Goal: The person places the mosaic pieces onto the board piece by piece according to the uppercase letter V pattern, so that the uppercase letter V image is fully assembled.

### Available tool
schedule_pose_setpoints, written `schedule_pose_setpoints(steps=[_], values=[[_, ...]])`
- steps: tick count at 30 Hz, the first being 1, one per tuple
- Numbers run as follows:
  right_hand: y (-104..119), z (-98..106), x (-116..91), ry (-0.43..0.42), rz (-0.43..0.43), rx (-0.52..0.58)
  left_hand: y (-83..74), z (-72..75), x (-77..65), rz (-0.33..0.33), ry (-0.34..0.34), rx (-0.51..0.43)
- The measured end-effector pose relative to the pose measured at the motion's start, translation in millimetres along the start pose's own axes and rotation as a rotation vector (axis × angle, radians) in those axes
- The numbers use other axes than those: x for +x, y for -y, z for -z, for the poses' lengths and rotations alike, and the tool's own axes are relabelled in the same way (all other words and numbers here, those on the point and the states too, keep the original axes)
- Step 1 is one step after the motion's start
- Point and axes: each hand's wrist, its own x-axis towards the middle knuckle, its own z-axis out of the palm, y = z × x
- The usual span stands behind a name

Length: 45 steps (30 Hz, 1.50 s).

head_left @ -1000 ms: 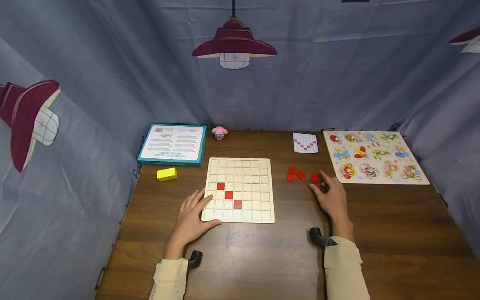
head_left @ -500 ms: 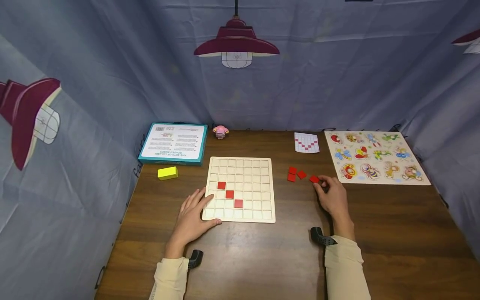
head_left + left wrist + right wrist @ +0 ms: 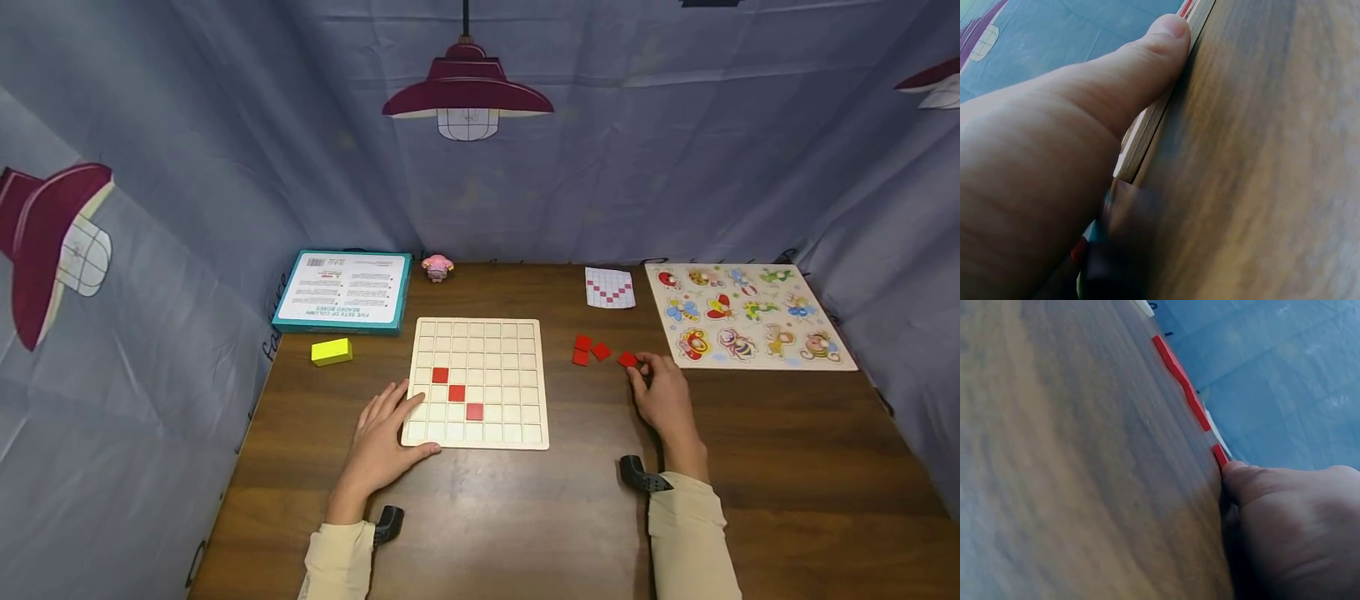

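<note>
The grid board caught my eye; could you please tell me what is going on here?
A person's left hand rests at the near left corner of the grid board, where three red tiles form a diagonal. The right hand pinches another tile on the table, right of three loose tiles. A V-patterned card lies beyond them.

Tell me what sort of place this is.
Probably a curtained space for tabletop games: lamp-printed blue-grey fabric curtains hang behind a table bearing a pale square wooden grid board and a pale four-sided puzzle board with colourful cartoon creatures.
</note>
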Motion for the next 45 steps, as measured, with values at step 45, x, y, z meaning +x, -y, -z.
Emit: schedule_pose_setpoints(steps=[45], values=[[143.7,-67.7,-3.6,0.119,0.401,0.235,-3.1,2.7,-0.2,0.006,0.008,-0.004]])
